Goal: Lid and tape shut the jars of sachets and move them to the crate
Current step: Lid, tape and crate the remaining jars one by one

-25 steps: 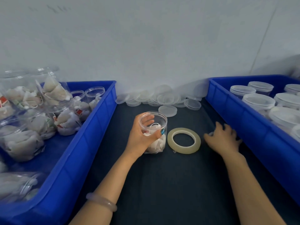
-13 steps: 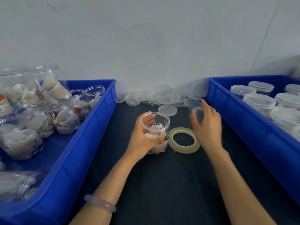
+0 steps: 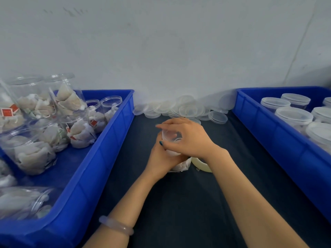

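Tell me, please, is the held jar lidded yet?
Capped, perhaps not sealed: right hand holds the lid on the jar; left hand grips it. Fully seated: cannot tell.

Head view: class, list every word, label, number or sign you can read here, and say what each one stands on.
Nothing here can be read.
Red tags on the sachets in the left crate: any print is too small and blurred to read.
Faint marks on the wall: too faint to read.

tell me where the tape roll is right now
In the head view the tape roll lies on the dark table just right of the jar, mostly hidden under the wrist of the right hand.
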`<state>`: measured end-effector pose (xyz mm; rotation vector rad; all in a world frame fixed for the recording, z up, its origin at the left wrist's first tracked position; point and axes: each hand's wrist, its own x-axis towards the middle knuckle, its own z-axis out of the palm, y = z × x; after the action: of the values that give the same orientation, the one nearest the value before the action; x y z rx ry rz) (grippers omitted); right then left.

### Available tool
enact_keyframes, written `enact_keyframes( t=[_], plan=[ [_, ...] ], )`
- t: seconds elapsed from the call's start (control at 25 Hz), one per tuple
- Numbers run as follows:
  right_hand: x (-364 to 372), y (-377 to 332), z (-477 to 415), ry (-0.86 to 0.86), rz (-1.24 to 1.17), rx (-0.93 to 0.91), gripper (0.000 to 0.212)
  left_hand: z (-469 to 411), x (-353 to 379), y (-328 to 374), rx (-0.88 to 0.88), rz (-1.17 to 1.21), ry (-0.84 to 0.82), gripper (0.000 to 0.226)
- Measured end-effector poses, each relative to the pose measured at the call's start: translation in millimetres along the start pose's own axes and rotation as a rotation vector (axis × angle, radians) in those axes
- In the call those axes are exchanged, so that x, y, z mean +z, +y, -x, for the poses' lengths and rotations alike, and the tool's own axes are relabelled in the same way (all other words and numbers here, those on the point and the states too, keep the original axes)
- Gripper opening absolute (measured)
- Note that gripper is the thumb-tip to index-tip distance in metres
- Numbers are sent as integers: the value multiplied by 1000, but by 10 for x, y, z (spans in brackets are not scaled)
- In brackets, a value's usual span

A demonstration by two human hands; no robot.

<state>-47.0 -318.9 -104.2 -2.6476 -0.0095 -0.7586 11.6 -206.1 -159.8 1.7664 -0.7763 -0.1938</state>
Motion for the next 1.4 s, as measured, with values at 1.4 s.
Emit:
enact_keyframes(
  t=[1.4],
  plan=[
    [-70, 254, 348, 235, -1080, 320, 26, 177, -63, 106, 124, -125, -103, 99]
  ],
)
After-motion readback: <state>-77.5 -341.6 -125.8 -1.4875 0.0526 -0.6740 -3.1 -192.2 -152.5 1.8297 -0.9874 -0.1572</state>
